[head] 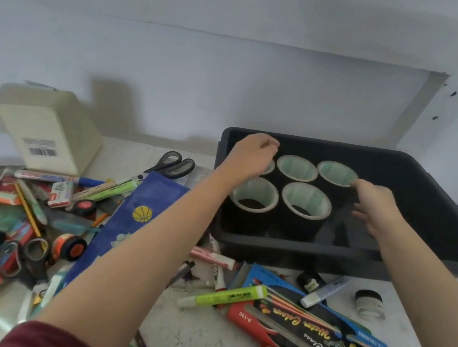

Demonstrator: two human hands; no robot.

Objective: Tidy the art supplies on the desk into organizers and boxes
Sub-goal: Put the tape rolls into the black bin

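The cluttered desk (pixel 193 335) carries a black bin (pixel 429 208) at its back right, with five black tape rolls (pixel 304 208) standing on end in the bin's left part. The left hand (pixel 252 154) curls its fingers over the back-left roll, gripping or not I cannot tell; the right hand (pixel 374 208) is relaxed, a fingertip at the back-right roll's rim

The tray (pixel 443 217) is dark grey-black. Inside the tray, the tape rolls (pixel 305 199) are black with pale green cores. Left of the tray are black-handled scissors (pixel 176 164), a blue pouch (pixel 138 197) printed with a yellow basketball, and a beige box (pixel 50 138). In front of the tray are a lime-green highlighter (pixel 227 297) and a red, blue and black pen pack (pixel 315 338) with yellow lettering.
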